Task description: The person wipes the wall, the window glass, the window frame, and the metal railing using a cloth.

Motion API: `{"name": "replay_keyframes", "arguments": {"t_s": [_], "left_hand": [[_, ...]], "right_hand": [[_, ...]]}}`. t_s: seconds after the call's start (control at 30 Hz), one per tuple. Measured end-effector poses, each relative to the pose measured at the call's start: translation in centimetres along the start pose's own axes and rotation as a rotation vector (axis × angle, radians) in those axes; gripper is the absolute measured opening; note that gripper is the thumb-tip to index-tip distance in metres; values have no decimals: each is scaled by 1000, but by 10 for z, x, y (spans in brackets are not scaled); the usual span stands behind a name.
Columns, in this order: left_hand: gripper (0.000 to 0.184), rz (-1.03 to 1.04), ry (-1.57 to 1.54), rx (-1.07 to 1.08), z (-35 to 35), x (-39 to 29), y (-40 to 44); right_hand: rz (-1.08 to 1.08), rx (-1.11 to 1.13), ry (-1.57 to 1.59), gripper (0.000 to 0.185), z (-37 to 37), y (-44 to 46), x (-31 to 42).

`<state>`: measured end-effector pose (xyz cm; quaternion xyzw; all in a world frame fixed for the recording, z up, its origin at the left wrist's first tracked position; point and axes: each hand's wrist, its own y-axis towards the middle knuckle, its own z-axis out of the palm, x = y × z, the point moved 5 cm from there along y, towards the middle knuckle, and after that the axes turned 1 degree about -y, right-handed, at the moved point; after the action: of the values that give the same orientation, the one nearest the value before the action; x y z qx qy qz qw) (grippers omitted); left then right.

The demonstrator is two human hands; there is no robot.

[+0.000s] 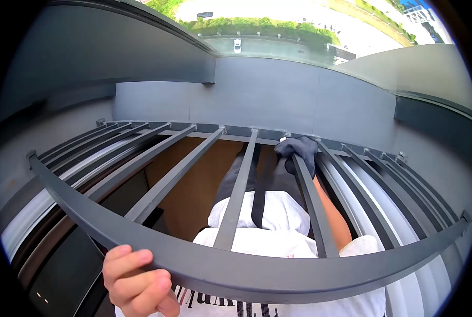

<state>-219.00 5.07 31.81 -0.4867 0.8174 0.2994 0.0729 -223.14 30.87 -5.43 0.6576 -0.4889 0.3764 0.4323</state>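
My left hand [135, 280] is closed on the top rail [236, 267] of a dark grey metal railing, its fingers curled over the outer edge at the lower left. My right arm reaches down behind the bars to the foot of the railing. There my right hand [312, 158] is covered by a dark grey cloth [299, 148], bunched around the lower end of one upright bar [314, 206]. A small white patch shows at the cloth's left edge. The cloth hides the fingers of that hand.
Beyond the bars lies a grey outer ledge [257, 95], with a road and a white car [237, 46] far below. Dark wall panels [125, 47] stand at the left. White door or window frames [410, 264] run behind the railing. Brown floor [185, 195] shows between the bars.
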Motion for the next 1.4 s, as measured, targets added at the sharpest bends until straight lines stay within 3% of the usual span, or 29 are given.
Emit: {"name": "replay_keyframes", "arguments": {"t_s": [0.1,0.17,0.23,0.27,0.3,0.37,0.5,0.6,0.67,0.7,0.77,0.8,0.9,0.93,1.03,1.07,1.13,1.2,1.27,1.37,1.4], "left_hand": [[41,-246,262,232,7,33,31],[46,-256,140,431,13,42,38],[47,-225,124,366,18,41,37],[48,-229,124,336,18,41,37],[48,-234,123,309,18,42,36],[49,-222,110,315,18,44,36],[49,-229,81,296,22,46,39],[49,-251,81,246,22,46,33],[45,-215,72,174,20,47,34],[45,-225,79,173,21,47,34],[40,-179,60,114,20,44,34],[35,-158,29,92,19,44,32],[33,-156,41,15,16,43,28],[38,-154,-5,123,14,40,28],[38,-148,6,124,11,41,25],[39,-163,8,122,11,41,24],[39,-177,22,112,12,39,24],[40,-178,28,102,15,36,23],[40,-190,54,28,13,36,20],[40,-143,5,98,11,38,20],[40,-175,73,-27,12,39,21]], "right_hand": [[18,-97,59,19,1,3,2],[95,-231,31,22,-8,7,23],[168,-372,-3,25,-14,3,37],[435,-353,54,24,-11,-29,1],[436,-353,57,24,-23,-56,-23],[486,161,-280,28,-17,-72,-27],[354,143,213,32,27,-57,24],[280,255,85,36,59,-10,64],[-18,172,-102,30,76,12,75],[-22,181,-95,30,81,21,71],[102,230,459,28,90,35,58],[205,257,519,39,102,27,44],[-204,70,141,14,111,29,28],[-210,-57,14,6,110,20,27],[-153,37,56,9,97,31,70],[-111,73,197,5,91,35,92],[-110,92,167,8,70,40,147],[-108,98,129,12,63,28,156],[129,184,283,20,68,6,136],[-34,33,202,14,74,27,130],[-78,19,192,12,76,34,126]]}}
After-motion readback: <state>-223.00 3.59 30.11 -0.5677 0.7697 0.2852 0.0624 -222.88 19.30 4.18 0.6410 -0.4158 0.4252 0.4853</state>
